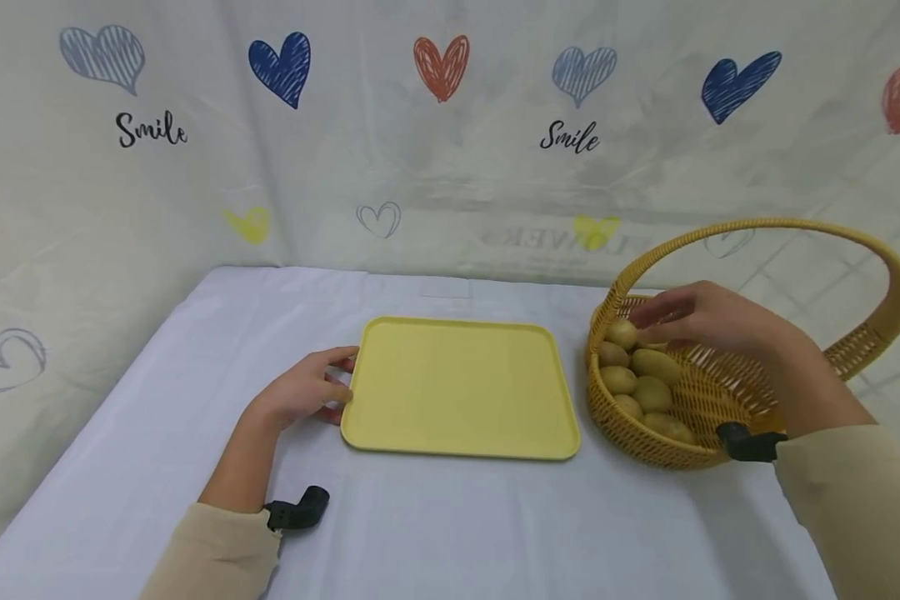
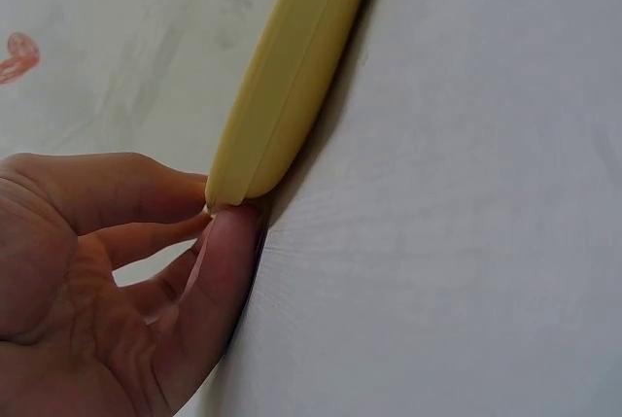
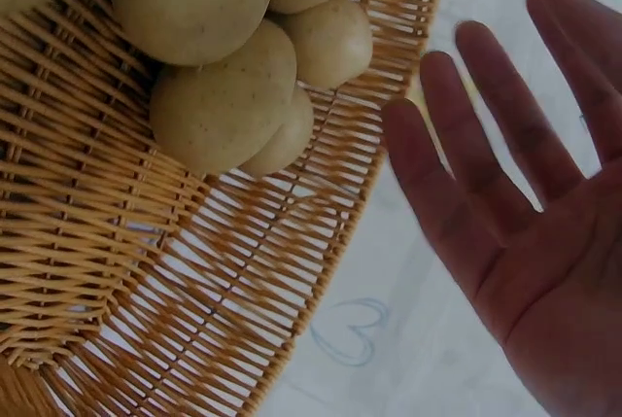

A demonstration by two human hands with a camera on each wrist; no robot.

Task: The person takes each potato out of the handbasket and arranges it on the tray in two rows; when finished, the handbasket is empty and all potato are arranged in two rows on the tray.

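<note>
A flat yellow tray (image 1: 461, 387) lies on the white cloth in the head view. My left hand (image 1: 303, 389) is at its left edge; up close in the left wrist view, the fingers and thumb of that hand (image 2: 126, 271) pinch the tray's rim (image 2: 282, 96). On the right stands a woven wicker basket (image 1: 645, 446) holding several potatoes (image 1: 654, 393). Over it reaches my right hand (image 1: 720, 321), near the potatoes at the far left side. The right wrist view has this hand (image 3: 525, 213) with fingers extended and spread, apart from the potatoes (image 3: 224, 96).
An arched wicker handle (image 1: 765, 223) rises over the basket, above my right hand. White cloth (image 1: 450, 533) covers the table. Behind it hangs a pale curtain (image 1: 420, 167) printed with hearts and words. Dark wrist-worn devices (image 1: 300, 510) sit on both wrists.
</note>
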